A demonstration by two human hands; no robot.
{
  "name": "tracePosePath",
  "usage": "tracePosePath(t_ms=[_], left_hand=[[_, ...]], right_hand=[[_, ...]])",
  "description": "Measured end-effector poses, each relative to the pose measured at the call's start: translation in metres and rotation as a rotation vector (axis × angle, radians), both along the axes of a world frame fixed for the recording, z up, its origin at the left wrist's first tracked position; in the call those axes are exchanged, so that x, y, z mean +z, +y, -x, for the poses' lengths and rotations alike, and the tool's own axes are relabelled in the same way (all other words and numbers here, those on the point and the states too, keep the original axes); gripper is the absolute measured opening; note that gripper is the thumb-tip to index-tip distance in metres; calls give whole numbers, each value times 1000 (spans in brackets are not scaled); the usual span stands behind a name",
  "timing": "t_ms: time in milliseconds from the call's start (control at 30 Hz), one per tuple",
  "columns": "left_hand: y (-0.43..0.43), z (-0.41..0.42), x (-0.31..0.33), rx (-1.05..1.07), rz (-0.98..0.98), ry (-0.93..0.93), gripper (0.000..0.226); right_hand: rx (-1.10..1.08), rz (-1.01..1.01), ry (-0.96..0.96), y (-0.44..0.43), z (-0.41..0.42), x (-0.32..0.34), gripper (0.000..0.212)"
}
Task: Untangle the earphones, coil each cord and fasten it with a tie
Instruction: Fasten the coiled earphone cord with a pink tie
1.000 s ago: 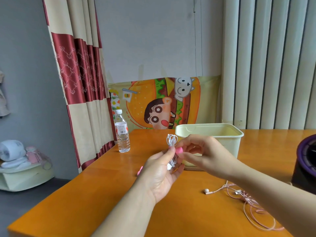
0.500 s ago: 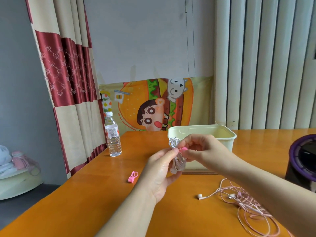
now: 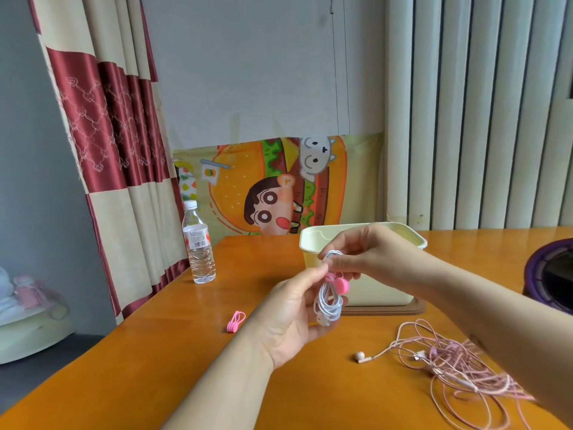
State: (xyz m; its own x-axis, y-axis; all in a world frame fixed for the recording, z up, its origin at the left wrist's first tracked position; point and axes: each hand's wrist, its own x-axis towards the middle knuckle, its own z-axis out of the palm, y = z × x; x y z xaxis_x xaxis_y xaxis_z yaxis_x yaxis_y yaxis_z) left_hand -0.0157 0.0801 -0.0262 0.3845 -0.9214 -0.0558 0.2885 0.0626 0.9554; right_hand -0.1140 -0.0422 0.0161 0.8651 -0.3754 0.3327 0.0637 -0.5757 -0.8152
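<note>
Lower now than a moment ago sits the pink tie (image 3: 339,285), its round end clear of the fingers and wrapped about the waist of the white coil (image 3: 328,302), which is held in the air just in front of the cream tub (image 3: 403,242). The left hand (image 3: 288,315) pinches the coil at the tie, loops lying across its palm; the right hand (image 3: 369,256) curls its fingers round the top loops.

Risk here: I can't tell whether the tie has closed, and if either hand lets go early the springy loops may fan out and slide free. Watch the right forearm too. It hangs over the pink earphones (image 3: 459,370), a loose tangle on the worktop (image 3: 155,367) in front of the tub and to its right, and a sweep could drag them.

The coil itself looks neat: thin white cord, several long loops bunched narrow. 1 spare pink tie (image 3: 235,321) waits left of the tub.
</note>
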Motion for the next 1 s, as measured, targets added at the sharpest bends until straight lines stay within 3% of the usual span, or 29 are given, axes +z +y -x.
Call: tracePosePath(t_ms=[133, 267, 467, 633, 800, 900, 1000], left_hand=[[1, 5, 2, 6, 45, 89, 17], [3, 6, 1, 24, 47, 63, 17], [6, 1, 2, 23, 30, -15, 22], [5, -1, 2, 50, 102, 61, 20], [5, 6, 11, 23, 183, 133, 3], [4, 4, 16, 23, 167, 41, 19], [7, -4, 20, -7, 102, -143, 18]], right_hand=[[38, -211, -102, 3, -1, -5, 21], [56, -377, -183, 8, -2, -12, 11], [46, -347, -185, 15, -3, -13, 10], [-53, -126, -150, 16, 0, -5, 10], [-87, -239, -223, 14, 0, -3, 10], [-85, -277, -219, 13, 0, -3, 12], [-76, -271, -188, 13, -1, -7, 10]])
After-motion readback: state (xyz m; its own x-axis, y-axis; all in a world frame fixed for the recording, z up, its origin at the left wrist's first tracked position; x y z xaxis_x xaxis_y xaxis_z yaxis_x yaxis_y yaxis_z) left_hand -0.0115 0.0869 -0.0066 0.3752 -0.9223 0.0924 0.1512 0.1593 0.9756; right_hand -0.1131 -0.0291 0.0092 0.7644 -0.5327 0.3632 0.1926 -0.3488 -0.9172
